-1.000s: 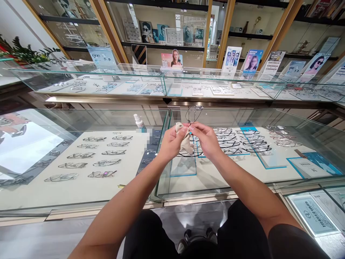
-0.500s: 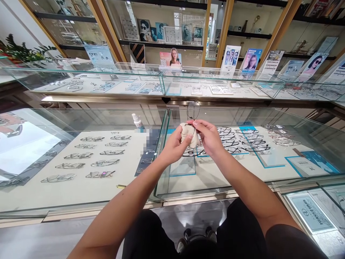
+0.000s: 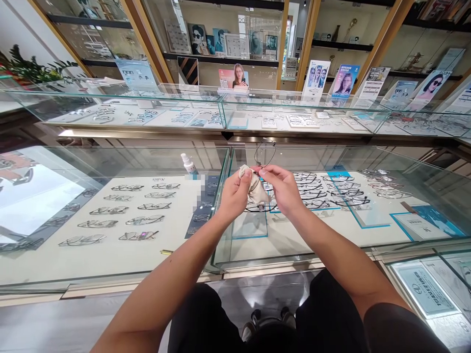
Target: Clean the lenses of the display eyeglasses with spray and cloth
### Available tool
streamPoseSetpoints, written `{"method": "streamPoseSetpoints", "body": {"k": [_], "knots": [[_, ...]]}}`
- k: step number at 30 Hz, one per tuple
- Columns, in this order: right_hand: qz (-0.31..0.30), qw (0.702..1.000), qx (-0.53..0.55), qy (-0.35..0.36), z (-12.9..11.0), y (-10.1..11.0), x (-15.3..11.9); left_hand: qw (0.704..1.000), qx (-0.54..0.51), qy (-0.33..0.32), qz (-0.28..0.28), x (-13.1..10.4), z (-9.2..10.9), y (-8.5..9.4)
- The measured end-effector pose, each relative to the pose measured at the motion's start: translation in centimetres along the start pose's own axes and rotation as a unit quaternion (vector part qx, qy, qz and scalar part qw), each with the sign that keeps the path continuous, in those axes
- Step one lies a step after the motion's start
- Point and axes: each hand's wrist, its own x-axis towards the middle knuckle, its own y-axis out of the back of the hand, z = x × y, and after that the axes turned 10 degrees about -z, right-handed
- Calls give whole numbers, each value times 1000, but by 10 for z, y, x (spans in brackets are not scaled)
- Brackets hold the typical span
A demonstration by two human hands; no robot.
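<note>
At the far left, the glass-topped bench (image 3: 128,262) is cut off by the picture's edge and partly masked by a bright reflection (image 3: 29,196). Under the glass, 2 columns of display frames (image 3: 145,219), 5 pairs in each, are laid on a pale board, their thin rims hard to separate from their shadows. Behind them a white spray bottle (image 3: 189,164) is seen, its base partly lost beside a pixelated patch (image 3: 201,189). A crumpled cream cloth (image 3: 257,193), soft and creased, is gripped by the left hand (image 3: 234,196), its thumb pressed on the folds and its other fingers mostly concealed behind. Between the 2 hands, above the bench, a pair of eyeglasses (image 3: 265,153) is held up; 1 rounded, thin dark rim is seen above the fingertips, while the rest is covered by cloth and fingers. The eyeglasses are pinched between the thumb and forefinger of the right hand (image 3: 281,191); how its remaining fingers are placed cannot be told. Farther right, dark-rimmed frames (image 3: 312,196) are set out in close rows, some of them blocked by that hand.
</note>
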Motion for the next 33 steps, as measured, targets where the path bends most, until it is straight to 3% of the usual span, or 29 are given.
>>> {"method": "streamPoseSetpoints", "body": {"k": [6, 13, 22, 33], "knots": [[47, 999, -22, 12, -8, 11, 4, 996, -85, 24, 11, 8, -11, 7], [55, 998, -11, 18, -10, 18, 7, 986, -144, 80, 26, 13, -24, 11], [32, 999, 14, 10, -10, 16, 6, 987, -139, 76, 27, 14, -24, 13], [-38, 998, -50, 3, -7, 15, 5, 993, -105, 34, 38, 14, -17, 17]]}}
